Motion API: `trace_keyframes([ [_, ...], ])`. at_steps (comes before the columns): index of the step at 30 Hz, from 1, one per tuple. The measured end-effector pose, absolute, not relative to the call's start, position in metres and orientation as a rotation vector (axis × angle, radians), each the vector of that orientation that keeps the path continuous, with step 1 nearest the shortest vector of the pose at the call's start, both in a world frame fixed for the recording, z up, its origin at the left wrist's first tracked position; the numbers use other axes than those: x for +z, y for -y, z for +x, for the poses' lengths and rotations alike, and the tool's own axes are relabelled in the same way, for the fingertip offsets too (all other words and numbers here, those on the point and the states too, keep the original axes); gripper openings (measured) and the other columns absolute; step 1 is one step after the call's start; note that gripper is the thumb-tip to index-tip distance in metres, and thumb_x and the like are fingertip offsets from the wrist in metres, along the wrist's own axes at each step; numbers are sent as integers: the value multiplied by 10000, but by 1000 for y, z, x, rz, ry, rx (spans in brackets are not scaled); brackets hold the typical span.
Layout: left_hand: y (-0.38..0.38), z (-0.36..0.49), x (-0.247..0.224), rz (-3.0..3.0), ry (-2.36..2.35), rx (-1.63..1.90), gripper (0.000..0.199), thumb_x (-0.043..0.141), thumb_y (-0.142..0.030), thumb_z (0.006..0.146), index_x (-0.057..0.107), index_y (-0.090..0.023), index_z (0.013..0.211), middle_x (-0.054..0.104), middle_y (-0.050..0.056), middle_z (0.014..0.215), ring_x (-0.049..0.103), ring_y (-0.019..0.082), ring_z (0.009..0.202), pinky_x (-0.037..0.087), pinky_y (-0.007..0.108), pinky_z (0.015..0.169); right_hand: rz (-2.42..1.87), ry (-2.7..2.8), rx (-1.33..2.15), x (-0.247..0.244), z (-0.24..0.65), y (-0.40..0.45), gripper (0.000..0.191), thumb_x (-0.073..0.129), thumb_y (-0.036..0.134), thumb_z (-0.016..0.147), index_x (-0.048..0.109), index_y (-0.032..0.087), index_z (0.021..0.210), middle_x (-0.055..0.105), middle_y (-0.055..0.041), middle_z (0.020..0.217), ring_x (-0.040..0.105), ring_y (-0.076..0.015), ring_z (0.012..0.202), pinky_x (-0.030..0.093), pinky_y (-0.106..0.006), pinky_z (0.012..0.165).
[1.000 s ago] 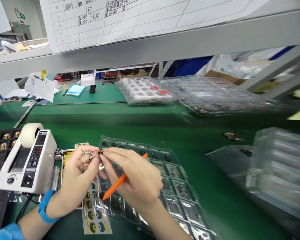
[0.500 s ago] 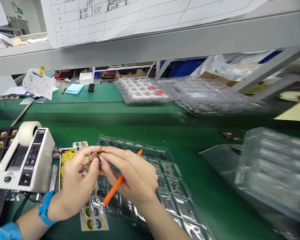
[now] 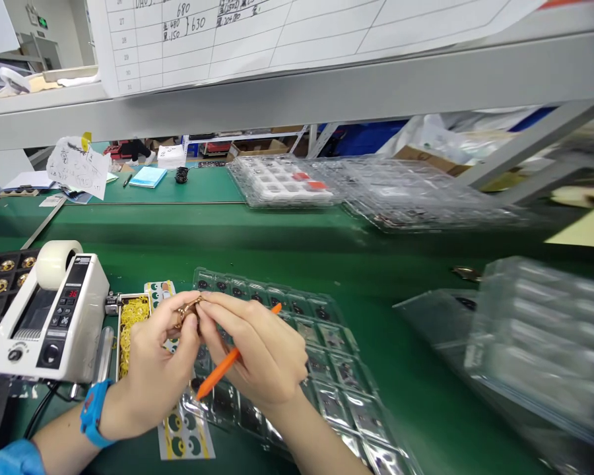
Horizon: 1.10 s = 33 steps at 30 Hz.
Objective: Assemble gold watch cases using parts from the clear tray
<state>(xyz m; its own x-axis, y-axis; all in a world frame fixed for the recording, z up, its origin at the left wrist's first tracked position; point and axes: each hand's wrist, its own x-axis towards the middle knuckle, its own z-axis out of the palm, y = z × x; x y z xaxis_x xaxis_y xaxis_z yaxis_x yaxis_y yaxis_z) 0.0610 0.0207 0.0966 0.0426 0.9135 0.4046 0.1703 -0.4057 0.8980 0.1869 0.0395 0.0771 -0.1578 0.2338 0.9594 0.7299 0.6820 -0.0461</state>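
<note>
My left hand [image 3: 161, 369] pinches a small gold-coloured metal part [image 3: 187, 310] between thumb and forefinger; its exact kind is too small to tell. The fingertips of my right hand [image 3: 262, 346] meet the same part from the other side. Across the palm of that right hand lies an orange pen-like stick [image 3: 220, 373], its pointed end slanting down to the left. Beneath both hands is a clear plastic blister tray [image 3: 334, 336] with dark round pieces in its far row. A sheet of eye-shaped stickers [image 3: 185, 435] lies partly under the left hand.
A white tape dispenser [image 3: 74, 316] stands at the left, beside a box of yellow pieces [image 3: 132, 323]. Black trays with gold rings [image 3: 6, 265] lie beyond it. Stacked clear trays [image 3: 544, 343] occupy the right. A grey shelf beam [image 3: 297, 86] crosses above the green bench [image 3: 143, 227].
The orange stick has shifted slightly left and tilted a little flatter in my right hand. Both hands stay at the gold part, which has turned slightly.
</note>
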Motion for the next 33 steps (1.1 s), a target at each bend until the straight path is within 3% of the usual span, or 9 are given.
trace_keyframes([
  [3, -25, 61, 97, 1460, -1057, 1351, 159, 557, -130, 846, 620, -172, 986, 751, -4, 755, 701, 85, 636, 575, 137, 628, -786, 1728, -407, 79, 188, -40, 163, 624, 38, 856, 590, 167, 949, 730, -79, 832, 664, -165, 706, 518, -260, 594],
  [6, -31, 57, 99, 1285, -1035, 1316, 83, 614, -160, 801, 566, -182, 865, 682, -46, 643, 666, 79, 573, 565, 152, 592, -824, 1693, -77, 86, 196, -38, 102, 595, 139, 893, 555, 201, 964, 671, -50, 856, 596, -137, 663, 480, -247, 548],
  [9, -37, 52, 103, 1199, -1051, 1274, 113, 656, -180, 758, 546, -176, 782, 651, -45, 634, 652, 85, 547, 545, 164, 539, -921, 1663, 264, 94, 206, -36, 70, 494, 180, 950, 554, 215, 947, 621, -19, 829, 504, -110, 572, 429, -243, 517],
  [13, -42, 47, 107, 1195, -979, 1212, 114, 672, -186, 713, 569, -158, 752, 626, -35, 605, 638, 95, 540, 512, 165, 497, -899, 1853, 538, 96, 211, -39, 104, 484, 182, 959, 577, 213, 923, 582, -5, 758, 501, -117, 579, 409, -243, 526],
  [21, -45, 40, 116, 1324, -927, 1020, 122, 653, -180, 702, 542, -162, 655, 496, -74, 568, 475, 43, 409, 414, 149, 380, -764, 1976, 722, 95, 209, -39, 169, 410, 194, 1002, 479, 213, 848, 486, 12, 722, 427, -119, 613, 361, -244, 546],
  [29, -49, 40, 115, 1322, -961, 908, 144, 641, -172, 670, 507, -176, 619, 495, -74, 525, 464, 57, 388, 356, 158, 357, -808, 2045, 839, 90, 209, -46, 416, 285, 394, 1045, 356, 211, 678, 395, 27, 620, 371, -113, 552, 315, -253, 526],
  [33, -52, 44, 110, 1355, -1020, 999, 84, 631, -210, 735, 577, -165, 689, 524, -59, 513, 484, 74, 405, 402, 187, 409, -1050, 1832, 827, 87, 206, -46, 473, 376, 439, 1005, 352, 206, 594, 372, 35, 546, 352, -102, 504, 285, -246, 485],
])
